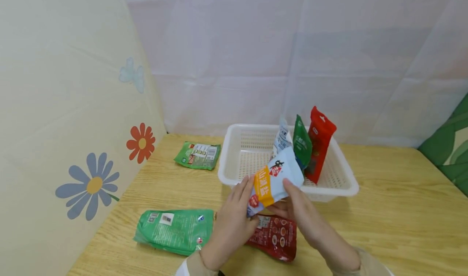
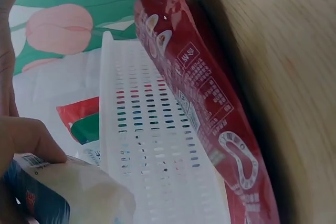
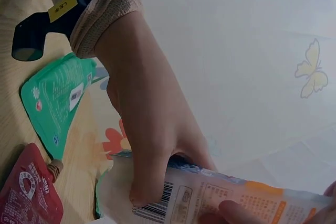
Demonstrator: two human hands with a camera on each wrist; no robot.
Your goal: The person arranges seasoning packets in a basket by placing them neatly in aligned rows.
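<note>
Both hands hold a pale blue and white salt bag with an orange band (image 1: 268,181), tilted above the front rim of a white plastic basket (image 1: 226,150). My left hand (image 1: 234,217) grips its lower left end. The fingers of my right hand (image 1: 301,209) hold its right side, with the thumb on the front. In the right wrist view, the bag's back (image 3: 178,203) shows a barcode beside the left hand (image 3: 157,124). Inside the basket stand a red packet (image 1: 320,146), a green packet (image 1: 302,144) and a white-and-blue packet (image 1: 282,140), partly hidden by the held bag.
Below the hands lies a dark red pouch (image 1: 278,237), partly covered by the left hand in the head view. A large green bag (image 1: 175,229) lies to the left. A small green packet (image 1: 199,155) rests left of the basket. A white cloth backdrop (image 1: 226,64) rises behind.
</note>
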